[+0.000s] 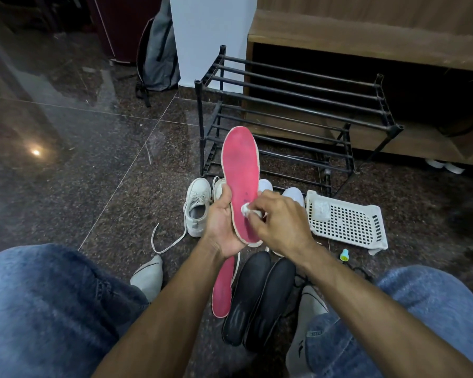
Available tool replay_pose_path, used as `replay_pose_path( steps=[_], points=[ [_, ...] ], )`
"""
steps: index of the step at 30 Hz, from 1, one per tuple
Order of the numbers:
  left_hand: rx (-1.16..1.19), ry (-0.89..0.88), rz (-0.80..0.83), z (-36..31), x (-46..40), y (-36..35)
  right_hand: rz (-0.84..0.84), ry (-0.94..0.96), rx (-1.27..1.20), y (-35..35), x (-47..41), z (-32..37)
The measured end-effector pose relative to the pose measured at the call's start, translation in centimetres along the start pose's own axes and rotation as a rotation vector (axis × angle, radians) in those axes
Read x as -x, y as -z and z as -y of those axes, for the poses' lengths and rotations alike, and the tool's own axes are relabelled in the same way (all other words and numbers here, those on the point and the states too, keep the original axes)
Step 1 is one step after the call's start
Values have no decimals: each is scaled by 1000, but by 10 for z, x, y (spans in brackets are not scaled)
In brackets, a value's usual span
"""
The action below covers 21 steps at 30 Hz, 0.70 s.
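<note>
**A:** What are the hands doing?

**B:** The left hand (221, 222) grips a pink insole (241, 170) at its heel end, with the palm behind it and the thumb curled over the left edge. The right hand (281, 222) pinches a small white wad (246, 210) and presses it against the pink face, low down near the heel.

**A:** How does the insole look?

**B:** It is long and narrow and stands almost upright, its rounded toe pointing to twelve o'clock. The face is a faded rose-pink with grey smudges toward the toe and small dark marks just above the wad. A pale, worn rim runs round the edge.

**A:** Where is it?

**B:** It is held in the air near the middle of the view, above the floor. The black shoe rack (298, 105) stands behind it at one o'clock. A white sneaker (198, 207) lies at nine o'clock from the left hand, and a white basket (347, 222) at three o'clock from the right hand. At six o'clock a second pink insole (223, 293) lies on the floor, with two black insoles (257, 298) just beside it.
</note>
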<state>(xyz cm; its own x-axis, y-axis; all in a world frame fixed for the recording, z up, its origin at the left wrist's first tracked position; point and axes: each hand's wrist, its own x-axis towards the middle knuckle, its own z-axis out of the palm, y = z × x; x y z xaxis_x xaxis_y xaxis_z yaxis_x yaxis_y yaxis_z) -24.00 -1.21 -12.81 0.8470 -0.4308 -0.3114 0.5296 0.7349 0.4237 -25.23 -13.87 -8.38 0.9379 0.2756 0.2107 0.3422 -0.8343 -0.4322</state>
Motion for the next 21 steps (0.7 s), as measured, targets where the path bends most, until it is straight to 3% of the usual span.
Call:
replay_pose_path(
  steps=[4,9,12,16,21],
  points=[
    [15,1,-5,5,3,-1,-41,-21,22,5,-20,1],
    [22,55,-15,4,3,3,124,148,-2,5,1,12],
    [26,17,-8,15,3,1,0,57,43,10,-22,0],
    [-38,39,42,17,8,-1,-49,-82,-149,20,-44,-18],
    [-74,-49,85,-2,10,-1,2,-19,-299,13,-26,-20]
  ],
)
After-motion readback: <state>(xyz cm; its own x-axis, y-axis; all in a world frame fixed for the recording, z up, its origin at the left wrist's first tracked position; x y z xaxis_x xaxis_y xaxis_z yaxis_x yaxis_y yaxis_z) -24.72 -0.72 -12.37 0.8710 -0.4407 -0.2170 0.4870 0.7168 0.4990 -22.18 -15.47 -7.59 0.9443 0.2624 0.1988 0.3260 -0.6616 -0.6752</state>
